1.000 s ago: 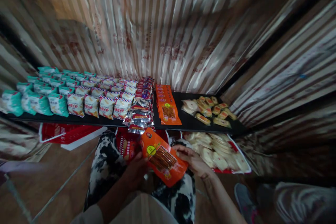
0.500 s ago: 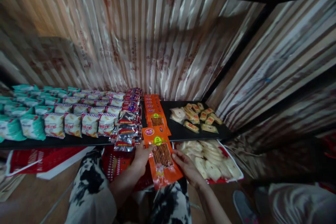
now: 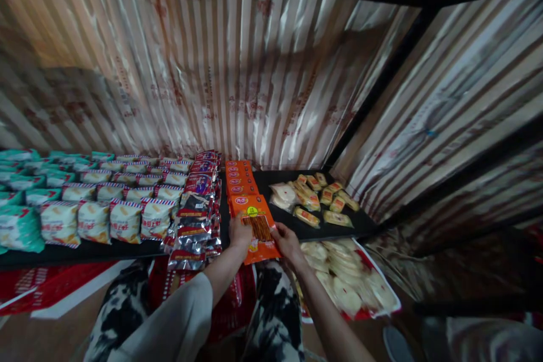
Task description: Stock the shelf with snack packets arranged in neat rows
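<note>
An orange snack packet (image 3: 262, 227) with a clear window showing brown sticks lies at the near end of a row of matching orange packets (image 3: 240, 177) on the black shelf. My left hand (image 3: 240, 233) grips its left edge, fingers partly hidden behind the wrist. At the right edge, my right hand (image 3: 287, 241) pinches it between thumb and fingers. Just left of the row, dark red and silver packets (image 3: 195, 212) are stacked in overlapping layers.
White bags (image 3: 126, 220) and teal bags (image 3: 19, 226) stand in rows at the left. Small yellow packs (image 3: 306, 216) lie loose on the black shelf (image 3: 271, 179) at the right. Below the shelf edge is a tray of pale packs (image 3: 345, 280). A grey shoe (image 3: 396, 345) shows at lower right.
Both hands have moved the orange packet away from me, up over the shelf, and it now overlaps the near end of the orange row. The view has shifted slightly.
</note>
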Tool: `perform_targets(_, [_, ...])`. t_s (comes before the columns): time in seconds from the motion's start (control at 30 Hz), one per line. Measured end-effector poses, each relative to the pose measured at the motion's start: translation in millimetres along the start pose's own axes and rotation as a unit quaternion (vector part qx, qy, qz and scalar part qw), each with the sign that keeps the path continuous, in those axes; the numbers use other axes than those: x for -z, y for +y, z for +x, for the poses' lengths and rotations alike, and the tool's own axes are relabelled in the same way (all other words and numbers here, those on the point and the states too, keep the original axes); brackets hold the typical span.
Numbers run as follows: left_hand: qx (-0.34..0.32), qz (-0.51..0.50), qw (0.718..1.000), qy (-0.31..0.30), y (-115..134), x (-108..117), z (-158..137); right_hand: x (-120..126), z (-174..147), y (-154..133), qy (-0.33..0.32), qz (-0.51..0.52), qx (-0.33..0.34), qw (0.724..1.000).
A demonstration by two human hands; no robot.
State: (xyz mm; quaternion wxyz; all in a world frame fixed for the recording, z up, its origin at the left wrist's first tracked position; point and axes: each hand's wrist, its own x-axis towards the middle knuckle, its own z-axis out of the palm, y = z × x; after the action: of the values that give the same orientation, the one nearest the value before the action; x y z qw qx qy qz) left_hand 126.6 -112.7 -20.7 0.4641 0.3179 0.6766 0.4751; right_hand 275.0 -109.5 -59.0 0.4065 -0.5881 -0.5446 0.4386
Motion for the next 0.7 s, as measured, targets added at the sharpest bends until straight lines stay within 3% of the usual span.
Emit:
perform_targets(0.13, [-0.031,0.144,0.989,0.026,-1.3,-7.5,17.6,-2.9,20.0,1.4,0.010,-0.079,0.026,0.996])
perform_targets(0.27, [-0.055,0.207,0.977,0.023,-3.1,-13.3,28.1,-5.7,29.1,-4.6,0.027,-0.154,0.041,0.987])
perform_targets(0.7, [-0.070,0.224,0.972,0.006,-9.2,-17.9,29.8,-16.2,26.5,-14.3,0.049,-0.366,0.018,0.929])
